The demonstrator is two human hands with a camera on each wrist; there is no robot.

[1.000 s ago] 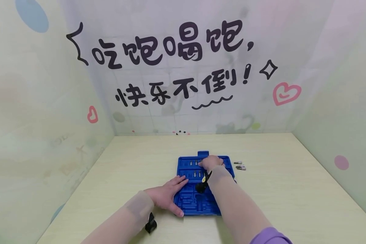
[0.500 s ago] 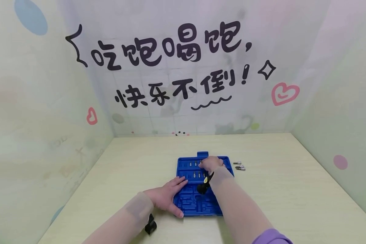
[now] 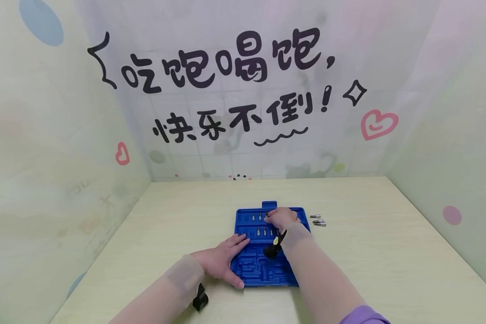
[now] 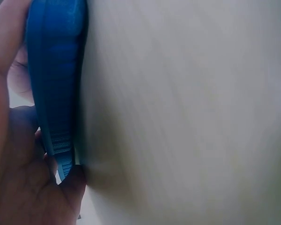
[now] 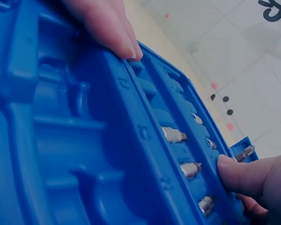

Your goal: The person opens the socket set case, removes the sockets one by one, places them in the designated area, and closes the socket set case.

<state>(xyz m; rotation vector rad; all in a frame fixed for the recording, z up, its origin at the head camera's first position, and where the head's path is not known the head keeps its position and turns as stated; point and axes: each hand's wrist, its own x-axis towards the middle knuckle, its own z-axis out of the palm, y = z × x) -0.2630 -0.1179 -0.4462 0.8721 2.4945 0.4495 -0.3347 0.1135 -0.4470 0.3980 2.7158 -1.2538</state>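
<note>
An open blue plastic case (image 3: pixel 249 265) lies on the table, its moulded slots holding several short silver bit sockets (image 5: pixel 173 135) in two rows. My left hand (image 3: pixel 218 261) is spread along the case's left side, straight fingers on its edge and thumb at the front corner. In the right wrist view, left fingertips (image 5: pixel 117 37) touch a divider of the case. My right hand (image 3: pixel 282 218) is over the back row and pinches a bit socket (image 5: pixel 246 153) between thumb and finger, its tip sticking out. The rest of that bit socket is hidden by the hand.
Several loose bit sockets (image 3: pixel 319 222) lie on the table (image 3: pixel 372 252) to the right of the case. A blue latch tab (image 3: pixel 269 204) projects from the case's back edge. Printed walls (image 3: pixel 210 157) close off the table's back and sides.
My right wrist and forearm have shifted slightly to the right, showing more of the front row of bit sockets. The right fingers stay over the back row; my left hand has not visibly moved.
</note>
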